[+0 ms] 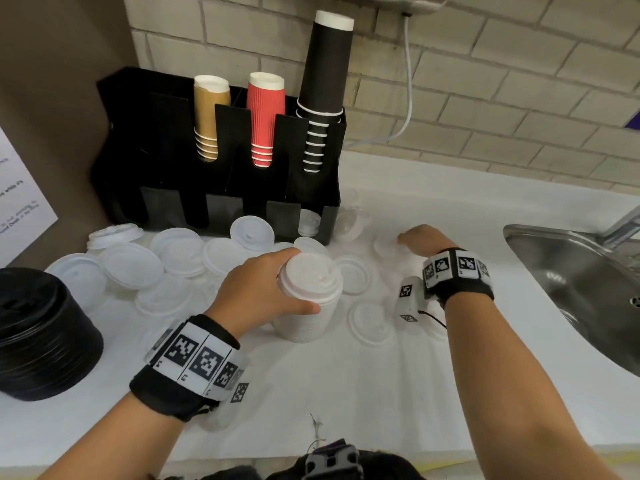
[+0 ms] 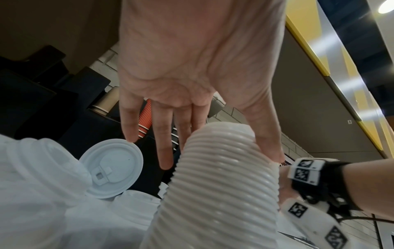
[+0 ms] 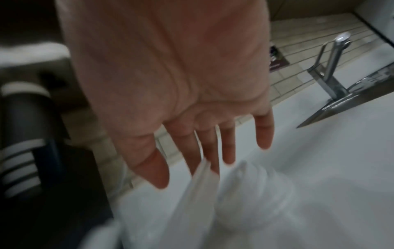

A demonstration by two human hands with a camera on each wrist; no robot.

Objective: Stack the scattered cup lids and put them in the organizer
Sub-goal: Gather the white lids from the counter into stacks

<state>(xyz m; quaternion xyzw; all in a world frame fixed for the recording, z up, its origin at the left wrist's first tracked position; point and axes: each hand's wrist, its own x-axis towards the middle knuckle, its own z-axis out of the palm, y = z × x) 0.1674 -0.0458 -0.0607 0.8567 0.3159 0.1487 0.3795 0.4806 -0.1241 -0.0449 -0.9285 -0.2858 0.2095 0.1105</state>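
Two hands worked over the white counter point(image 1: 346, 393). The black organizer point(image 1: 221, 202) stood at the back wall, paper cups upright in its slots. In front of it, the stack of white lids point(image 1: 308, 296) stood on the counter, long axis vertical, sip domes up; the left hand point(image 1: 263, 289) gripped it. The left wrist view showed its ribbed side between thumb and fingers. The right hand point(image 1: 424, 239), fingers spread, touched a loose lid point(image 1: 386, 245); its wrist view blurred, so the grip stayed unclear.

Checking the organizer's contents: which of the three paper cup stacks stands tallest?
The black paper cup stack in the black organizer's rightmost slot; it rises well above the gold stack and red ribbed stack.
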